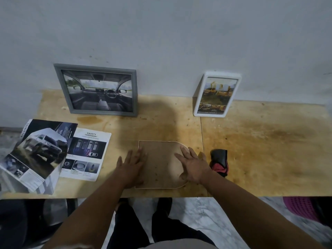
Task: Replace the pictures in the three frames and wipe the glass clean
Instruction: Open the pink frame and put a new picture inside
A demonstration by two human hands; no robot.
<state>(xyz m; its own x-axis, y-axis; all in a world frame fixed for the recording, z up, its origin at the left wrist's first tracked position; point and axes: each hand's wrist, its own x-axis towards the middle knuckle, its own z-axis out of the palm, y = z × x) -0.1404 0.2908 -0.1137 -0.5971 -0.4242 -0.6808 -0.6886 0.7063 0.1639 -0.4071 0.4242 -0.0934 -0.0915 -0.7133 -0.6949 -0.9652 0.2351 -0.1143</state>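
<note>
Arched frame [161,164], the third of the three, is laid face down on the near middle of the plywood table [260,141], with its brown backing board uppermost. It is bracketed by both hands with nothing grasped: the left hand [132,168] is pressed flat, fingers straight, along the straight left edge, while the right hand [193,165] is spread over the rounded right end, its thumb near the lower curve. The long axis of the frame is judged to run left to right, so that the arch points toward the right hand and the square end toward the left; each hand is about equally near its own end.

A black and red cloth [220,163] is seen just beside the right hand, and loose car brochure pages [53,153] lie near the left. At the far edge a grey frame [98,89] and a white frame [216,95] are propped against the wall, well apart from the hands.
</note>
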